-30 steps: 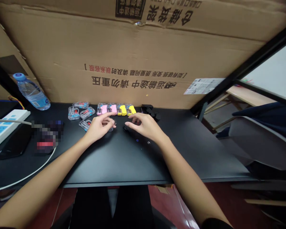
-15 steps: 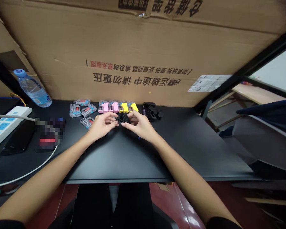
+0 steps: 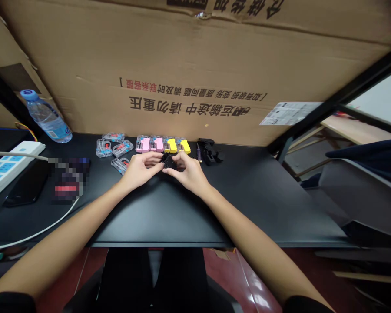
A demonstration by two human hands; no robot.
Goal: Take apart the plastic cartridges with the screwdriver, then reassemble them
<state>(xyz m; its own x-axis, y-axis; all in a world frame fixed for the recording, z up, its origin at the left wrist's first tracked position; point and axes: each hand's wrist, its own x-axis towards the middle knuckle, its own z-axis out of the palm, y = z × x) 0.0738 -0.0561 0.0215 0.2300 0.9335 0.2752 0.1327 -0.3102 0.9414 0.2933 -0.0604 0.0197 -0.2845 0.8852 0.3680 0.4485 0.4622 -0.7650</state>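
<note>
Between my hands is a small black plastic part (image 3: 169, 161), its exact kind too small to make out. My left hand (image 3: 144, 168) pinches its left side with thumb and fingers. On its right side my right hand (image 3: 188, 170) grips it the same way. Just behind the hands stands a row of small clear cases with pink pieces (image 3: 144, 145) and yellow pieces (image 3: 171, 146). Several clear plastic cases (image 3: 122, 148) with blue and red bits lie left of the row. Right of my right hand are a screwdriver (image 3: 199, 154) and more black plastic parts (image 3: 210, 152).
A cardboard sheet (image 3: 189, 56) walls off the back of the black table (image 3: 163, 217). On the left are a water bottle (image 3: 48, 117), a white power strip (image 3: 14, 163), a black phone (image 3: 25, 184) and a pale cable (image 3: 52, 231). A grey chair (image 3: 355, 195) stands at right.
The black part has turned slightly between my fingers, and my hands have drawn a little closer together around it. The whole view has shifted slightly.
</note>
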